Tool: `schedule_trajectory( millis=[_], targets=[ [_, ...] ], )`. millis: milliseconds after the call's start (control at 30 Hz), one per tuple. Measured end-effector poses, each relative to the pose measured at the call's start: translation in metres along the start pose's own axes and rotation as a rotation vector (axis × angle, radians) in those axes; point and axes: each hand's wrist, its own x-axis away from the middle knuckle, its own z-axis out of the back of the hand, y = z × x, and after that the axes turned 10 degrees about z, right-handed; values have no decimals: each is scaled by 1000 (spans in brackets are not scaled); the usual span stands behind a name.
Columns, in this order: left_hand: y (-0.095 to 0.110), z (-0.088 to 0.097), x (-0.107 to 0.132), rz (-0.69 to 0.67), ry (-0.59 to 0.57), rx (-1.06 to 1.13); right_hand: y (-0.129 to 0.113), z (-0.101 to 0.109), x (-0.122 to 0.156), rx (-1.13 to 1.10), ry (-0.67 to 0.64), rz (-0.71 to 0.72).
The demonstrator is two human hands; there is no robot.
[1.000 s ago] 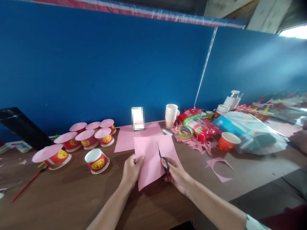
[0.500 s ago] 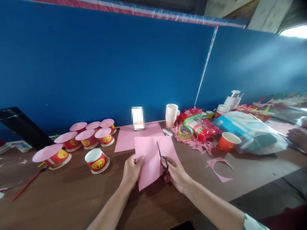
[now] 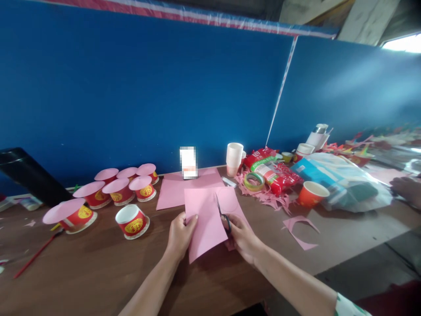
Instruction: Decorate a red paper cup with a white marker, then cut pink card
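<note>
My left hand pinches the left edge of a pink paper sheet, thumb on top. My right hand is closed round the dark handles of a pair of scissors, whose blades point away from me and lie in a cut through the sheet. A round outline shows on the paper to the right of the blades. Left of my hands stands a red paper cup with a yellow emblem. Behind it are several similar red cups topped with pink paper discs.
A larger pink sheet lies behind my hands. To the right are stacked white cups, a tape roll, a red packet, paper scraps, an orange cup and a plastic bag. Another person's hand rests at far right.
The scissor blades look closer together than before. The near right part of the sheet hangs slightly differently beside my right hand. My left hand has kept its place.
</note>
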Motion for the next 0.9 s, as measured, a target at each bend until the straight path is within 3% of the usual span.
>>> schedule_trajectory(
  millis=[467,900],
  targets=[
    [-1,-2,3,29,-42,43,-6,-7,-16,-299,37,29],
    [2,-2,5,25,-82,74,-1,-4,-24,-282,39,87]
  ],
)
